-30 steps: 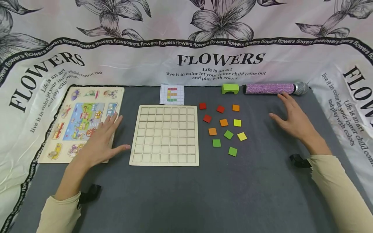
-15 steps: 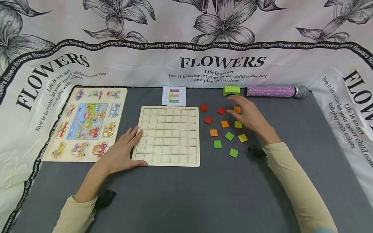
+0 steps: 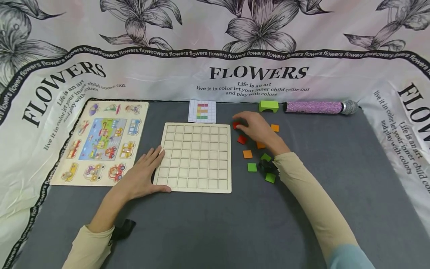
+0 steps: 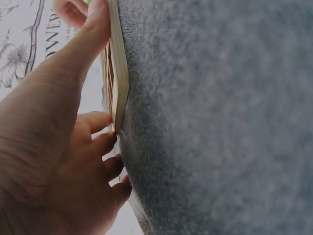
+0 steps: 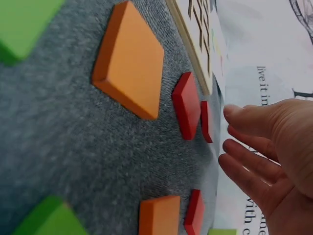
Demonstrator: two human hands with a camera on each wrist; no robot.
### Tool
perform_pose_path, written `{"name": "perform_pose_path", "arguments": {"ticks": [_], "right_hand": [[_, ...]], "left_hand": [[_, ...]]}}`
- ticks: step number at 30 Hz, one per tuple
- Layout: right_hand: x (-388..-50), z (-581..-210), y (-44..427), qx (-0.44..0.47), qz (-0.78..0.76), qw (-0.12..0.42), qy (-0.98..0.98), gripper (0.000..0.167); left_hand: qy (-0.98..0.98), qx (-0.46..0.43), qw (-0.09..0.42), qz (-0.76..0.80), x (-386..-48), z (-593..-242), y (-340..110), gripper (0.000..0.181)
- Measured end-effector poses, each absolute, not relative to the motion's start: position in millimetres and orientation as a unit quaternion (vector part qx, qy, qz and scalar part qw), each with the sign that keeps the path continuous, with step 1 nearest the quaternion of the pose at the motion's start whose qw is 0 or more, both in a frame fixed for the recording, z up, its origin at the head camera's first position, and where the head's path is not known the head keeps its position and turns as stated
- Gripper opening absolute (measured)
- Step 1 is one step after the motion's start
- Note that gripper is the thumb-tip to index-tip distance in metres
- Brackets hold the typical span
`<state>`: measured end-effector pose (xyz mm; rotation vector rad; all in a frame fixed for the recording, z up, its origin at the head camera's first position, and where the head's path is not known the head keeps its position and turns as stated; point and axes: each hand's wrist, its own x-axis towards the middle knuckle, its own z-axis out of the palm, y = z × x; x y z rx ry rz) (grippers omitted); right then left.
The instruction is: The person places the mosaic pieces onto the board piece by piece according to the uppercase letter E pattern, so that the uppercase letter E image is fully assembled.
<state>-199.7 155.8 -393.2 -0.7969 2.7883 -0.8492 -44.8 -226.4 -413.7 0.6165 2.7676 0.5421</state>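
Note:
The wooden grid board [image 3: 197, 157] lies flat in the middle of the table. My left hand [image 3: 137, 179] rests at its near left corner, fingers along the left edge and thumb at the front edge; the left wrist view shows the thumb [image 4: 90, 39] against the board's side. My right hand [image 3: 258, 129] hovers over a red square tile [image 3: 235, 124], thumb and fingers spread. In the right wrist view that tile [image 5: 206, 122] lies just beyond the fingertips, with nothing held. Another red tile [image 3: 242, 139] is nearer. A third red tile [image 5: 194, 213] is hidden from the head view.
Orange tiles [image 3: 247, 154] and green tiles [image 3: 252, 167] lie under the right arm. Behind the board is a pattern card [image 3: 202, 111]. A green arch block [image 3: 268, 106] and a glittery microphone [image 3: 314, 107] stand at the back. A picture puzzle board [image 3: 100, 168] lies at left.
My right hand has come left from beside the microphone, across the tiles, to the far red one. My left hand has moved from over the puzzle board to the grid board's corner.

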Motion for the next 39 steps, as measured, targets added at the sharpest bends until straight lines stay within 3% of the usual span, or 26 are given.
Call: {"name": "perform_pose_path", "arguments": {"ticks": [20,29,39], "right_hand": [[-206,-392,142,-0.257,-0.280,0.064,0.923,0.026],[-199,-379,101,-0.276,-0.329,0.069,0.900,0.023],[-191,-394,48,-0.308,-0.388,0.091,0.864,0.020]], "left_hand": [[0.951,0.203,0.136,0.190,-47,-413,-225,0.123],[0.951,0.206,0.126,0.191,-47,-414,-226,0.122],[0.951,0.201,0.132,0.193,-47,-415,-225,0.122]]}}
